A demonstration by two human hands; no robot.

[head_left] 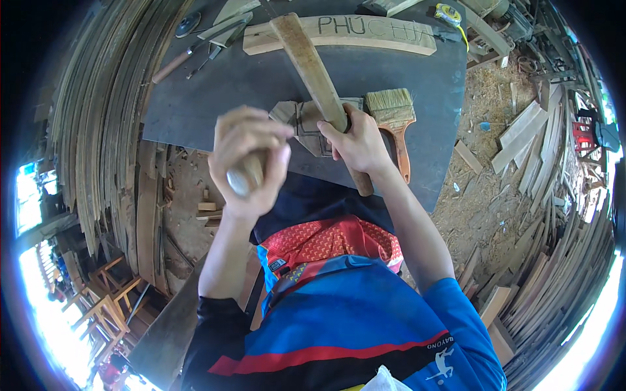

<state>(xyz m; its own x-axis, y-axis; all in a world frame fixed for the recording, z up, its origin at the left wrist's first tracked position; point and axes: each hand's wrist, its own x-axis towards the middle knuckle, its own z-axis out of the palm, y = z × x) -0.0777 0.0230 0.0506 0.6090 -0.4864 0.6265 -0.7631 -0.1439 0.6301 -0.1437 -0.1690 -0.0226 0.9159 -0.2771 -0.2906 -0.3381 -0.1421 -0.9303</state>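
Over the table (195, 107), the right hand (357, 141) wraps its fingers round a bar (306, 63), beside the brush (395, 118); the left hand (253, 146) (a blur from here!) curls snugly round a handle (244, 180).

A straight, worn wooden bar (312, 70) sits in the right hand (358, 140), its longer section projecting forward and leftward of the hand, its shorter end rearward. A rounded brown handle (245, 177), pale-ended, protrudes from the left hand (250, 148).
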